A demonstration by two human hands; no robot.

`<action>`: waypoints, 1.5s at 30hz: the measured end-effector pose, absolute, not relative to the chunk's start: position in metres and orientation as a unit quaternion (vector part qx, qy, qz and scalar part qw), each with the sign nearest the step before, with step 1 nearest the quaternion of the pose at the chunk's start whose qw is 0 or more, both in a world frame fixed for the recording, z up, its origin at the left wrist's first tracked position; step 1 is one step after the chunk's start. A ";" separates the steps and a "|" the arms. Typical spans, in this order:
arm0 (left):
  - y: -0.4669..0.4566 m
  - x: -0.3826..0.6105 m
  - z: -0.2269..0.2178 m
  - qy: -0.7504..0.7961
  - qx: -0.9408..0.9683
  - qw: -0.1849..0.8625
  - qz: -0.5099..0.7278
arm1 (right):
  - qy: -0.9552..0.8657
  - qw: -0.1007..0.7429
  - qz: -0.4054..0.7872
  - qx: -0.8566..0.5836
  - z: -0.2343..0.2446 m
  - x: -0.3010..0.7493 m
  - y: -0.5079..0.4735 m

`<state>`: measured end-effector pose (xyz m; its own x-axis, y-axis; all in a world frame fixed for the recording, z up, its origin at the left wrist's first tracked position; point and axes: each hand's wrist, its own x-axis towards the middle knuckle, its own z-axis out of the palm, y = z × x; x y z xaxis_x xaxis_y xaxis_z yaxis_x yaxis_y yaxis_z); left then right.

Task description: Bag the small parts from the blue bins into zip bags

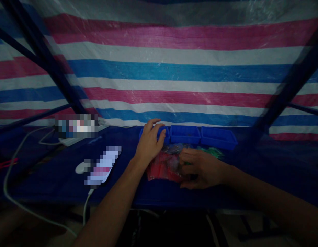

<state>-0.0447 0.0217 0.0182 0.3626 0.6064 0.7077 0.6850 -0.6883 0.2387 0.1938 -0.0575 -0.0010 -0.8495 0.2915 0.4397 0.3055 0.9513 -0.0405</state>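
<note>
Striped sheeting (174,72) backs the bench (159,195); mid-frame, loose packets (161,166) still lie outside the trays (184,139); left hand (150,142), fingers half-spread, seems empty; right hand (201,168) curls, hold unclear.

The work area comprises three blue trays (185,139), one phone (104,166), one white round object (81,167), one striped sheet (174,72) and at least two white cables (85,210). The operator's hands number two: one left hand (149,144) and one right hand (204,168). Red plastic pieces (161,168) and green plastic pieces (213,152) lie bunched in dim light; neither quantity can be determined.
</note>
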 end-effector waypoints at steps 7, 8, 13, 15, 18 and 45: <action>0.021 -0.043 0.017 -0.374 -0.831 0.042 -0.409 | -0.961 0.220 -0.030 -0.167 -0.004 0.194 -0.056; 0.021 -0.043 0.017 -0.372 -0.832 0.041 -0.409 | -0.959 0.220 -0.037 -0.172 -0.005 0.194 -0.055; 0.021 -0.041 0.018 -0.366 -0.832 0.033 -0.416 | -0.951 0.234 -0.037 -0.197 -0.008 0.193 -0.055; 0.020 -0.041 0.019 -0.361 -0.832 0.027 -0.420 | -0.949 0.250 -0.021 -0.194 -0.006 0.194 -0.055; 0.017 -0.039 0.022 -0.344 -0.836 0.003 -0.428 | -0.930 0.304 0.030 -0.205 0.000 0.196 -0.054; 0.015 -0.025 0.018 -0.305 -0.762 -0.316 -0.476 | -0.705 0.482 0.145 -0.500 -0.006 0.217 -0.025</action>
<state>-0.0246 0.0147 0.0177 0.3607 0.7651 0.5333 0.1630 -0.6147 0.7717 0.2170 -0.0252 -0.0064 -0.0354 0.8447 0.5340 0.5642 0.4580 -0.6870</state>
